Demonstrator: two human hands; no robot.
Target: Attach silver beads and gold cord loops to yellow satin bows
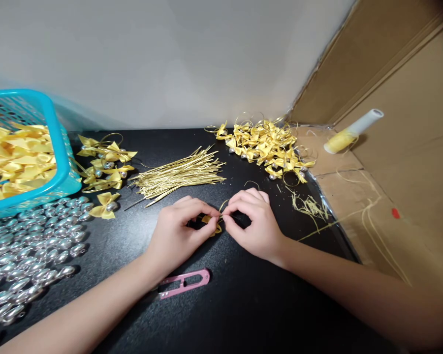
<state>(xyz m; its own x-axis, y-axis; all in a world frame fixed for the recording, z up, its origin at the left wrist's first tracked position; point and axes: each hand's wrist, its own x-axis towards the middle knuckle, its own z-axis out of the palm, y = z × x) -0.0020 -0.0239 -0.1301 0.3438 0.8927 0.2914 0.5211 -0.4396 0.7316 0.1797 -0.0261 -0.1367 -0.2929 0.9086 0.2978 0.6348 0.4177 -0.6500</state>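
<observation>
The left hand (186, 221) and right hand (254, 219) pinch gold cord (224, 202) by a seemingly unfinished yellow ribbon bow (217, 229) at centre, with beaded bows (260, 142) heaped upper right and plain bows (18, 160) left in the left-edge basket (61, 152).

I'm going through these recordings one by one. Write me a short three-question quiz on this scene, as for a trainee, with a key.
1. Multiple choice: which tool lies on the black table?
A) a ruler
B) pink snips
C) a spoon

2. True or false: loose silver beads lie outside the turquoise basket.

3. Fill in: the left hand and right hand nearly meet at a partly hidden bow coloured ____.

Key: 1. B; 2. True; 3. yellow
</observation>
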